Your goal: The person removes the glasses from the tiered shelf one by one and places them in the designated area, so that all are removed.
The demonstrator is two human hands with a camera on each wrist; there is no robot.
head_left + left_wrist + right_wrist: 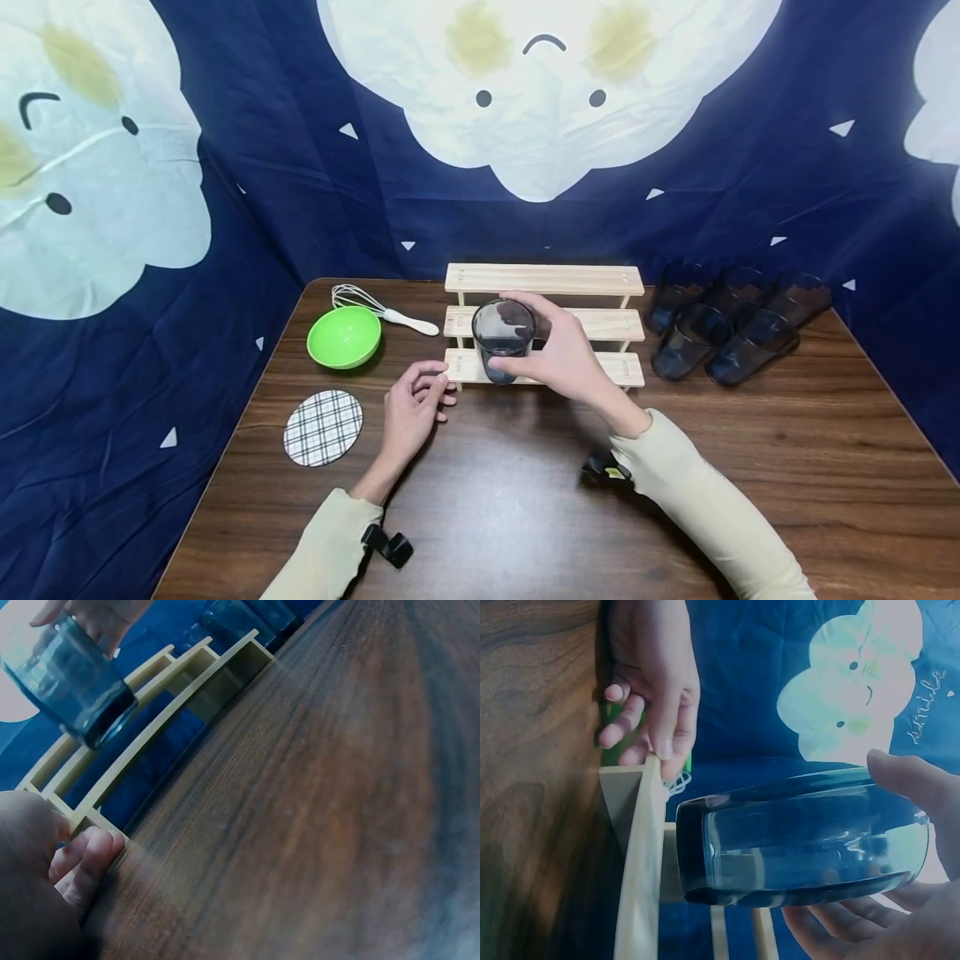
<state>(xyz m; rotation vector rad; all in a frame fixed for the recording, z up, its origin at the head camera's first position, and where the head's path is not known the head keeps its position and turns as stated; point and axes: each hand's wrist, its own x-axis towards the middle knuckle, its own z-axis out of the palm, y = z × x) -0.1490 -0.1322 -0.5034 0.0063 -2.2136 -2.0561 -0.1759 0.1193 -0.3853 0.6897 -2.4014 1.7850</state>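
My right hand [536, 340] grips a dark blue see-through cup [502, 337] round its side and holds it upright just above the lowest step of a pale wooden three-step rack [543, 279]. In the right wrist view the cup [795, 844] has its base close to the step [641, 847]. My left hand [420, 396] rests on the table with relaxed fingers, its fingertips [656, 742] touching the left end of that step. The left wrist view shows the cup [71, 679] over the rack [187, 690] and my left hand's fingers [82, 859] by the rack's corner.
Several more dark cups [731, 329] lie and stand in a group right of the rack. A green bowl [344, 337], a whisk [378, 307] and a round plaid coaster [323, 427] are on the left. Blue printed cloth surrounds the brown wooden table [525, 517].
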